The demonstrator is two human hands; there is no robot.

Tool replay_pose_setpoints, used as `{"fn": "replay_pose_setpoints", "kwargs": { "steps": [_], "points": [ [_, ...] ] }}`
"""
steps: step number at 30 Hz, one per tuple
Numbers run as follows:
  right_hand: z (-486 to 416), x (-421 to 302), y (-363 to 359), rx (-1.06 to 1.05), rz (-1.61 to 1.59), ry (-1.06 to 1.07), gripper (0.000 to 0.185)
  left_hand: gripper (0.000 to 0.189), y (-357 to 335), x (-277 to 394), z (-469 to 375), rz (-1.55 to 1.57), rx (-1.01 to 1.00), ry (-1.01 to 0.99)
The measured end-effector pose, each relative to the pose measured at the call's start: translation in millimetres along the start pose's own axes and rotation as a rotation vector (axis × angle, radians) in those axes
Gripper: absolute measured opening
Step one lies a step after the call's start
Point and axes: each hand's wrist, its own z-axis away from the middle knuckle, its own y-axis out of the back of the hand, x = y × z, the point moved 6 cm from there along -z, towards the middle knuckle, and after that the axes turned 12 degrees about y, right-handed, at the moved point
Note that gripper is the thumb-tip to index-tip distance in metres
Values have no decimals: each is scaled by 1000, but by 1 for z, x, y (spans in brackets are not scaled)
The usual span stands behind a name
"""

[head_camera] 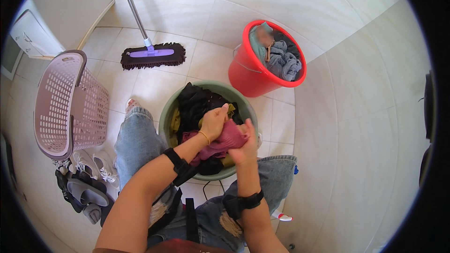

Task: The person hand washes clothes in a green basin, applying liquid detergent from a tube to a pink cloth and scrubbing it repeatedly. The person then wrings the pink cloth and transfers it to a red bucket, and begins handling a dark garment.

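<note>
A green plastic basin (165, 121) stands on the floor between my knees, filled with dark and coloured clothes. Over its middle, my left hand (215, 122) grips a crumpled pink-red knitted cloth (228, 138). On the cloth's right side, my right hand (246, 147) has hold of it too, fingers partly behind the fabric. Part of the same cloth trails down towards the lower left of the basin. Black garments (195, 107) heap up at the back, and a mustard-yellow cloth (175, 123) shows at the left wall.
Behind the basin to the right stands a red bucket (246, 73) packed with clothes. A flat mop (152, 52) leans at the back wall. On the left are a pink laundry basket (89, 112), white sneakers (105, 168) and slippers (88, 191). A white bottle-like object (282, 216) lies near my right knee.
</note>
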Motion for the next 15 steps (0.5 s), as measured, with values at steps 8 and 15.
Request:
{"fn": "replay_pose_setpoints", "kwargs": {
  "steps": [8, 15],
  "points": [
    [0, -38, -10, -319, 131, 424, 36, 46, -28, 36, 58, -467, -338, -321],
    [12, 42, -1, -541, 1058, -129, 35, 49, 65, 127, 16, 185, -78, -598]
  ]
}}
